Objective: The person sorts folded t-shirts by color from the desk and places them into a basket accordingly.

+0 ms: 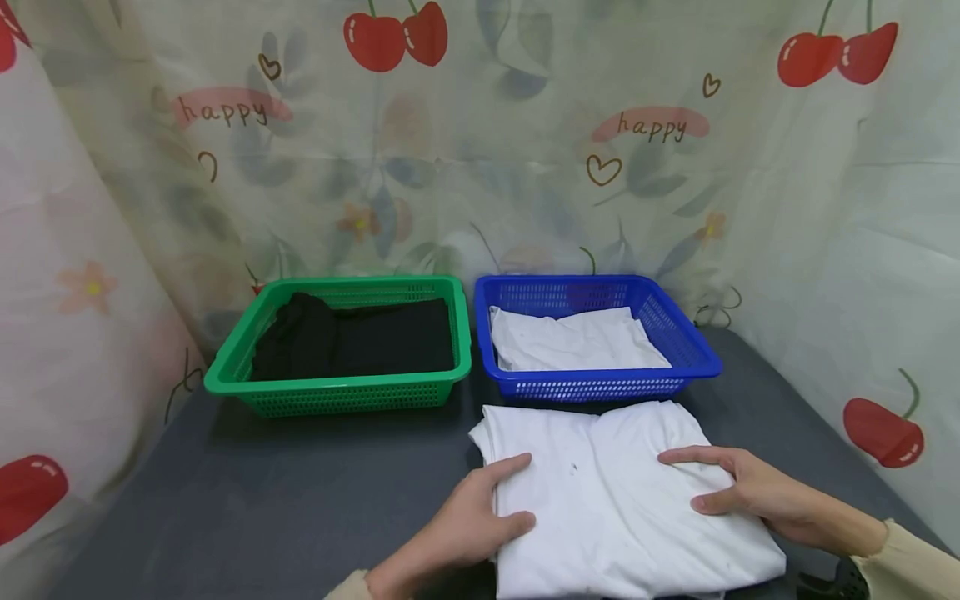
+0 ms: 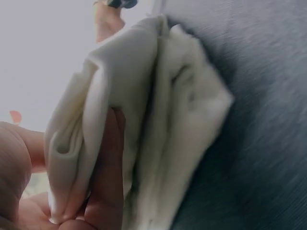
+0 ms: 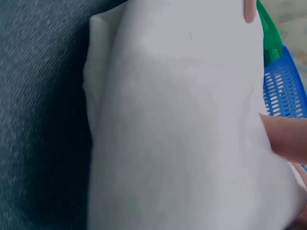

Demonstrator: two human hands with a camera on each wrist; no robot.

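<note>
A folded white garment (image 1: 607,500) is held between my two hands in front of the blue basket. My left hand (image 1: 476,517) grips its left edge, thumb on top. In the left wrist view, fingers (image 2: 108,177) reach under the folded layers (image 2: 72,139), and a looser white part hangs beside them. At the right side, my right hand (image 1: 757,492) holds the cloth with thumb and forefinger showing on top; its other fingers are mostly hidden beneath. The right wrist view is mostly filled by the smooth white fabric (image 3: 177,120).
Just behind the garment stands a blue basket (image 1: 600,387) with folded white cloth (image 1: 577,340) inside. Left of it, a green basket (image 1: 345,392) contains black cloth (image 1: 390,337). Both are on a dark grey table (image 1: 315,475), with a printed curtain (image 1: 480,125) behind and at the sides.
</note>
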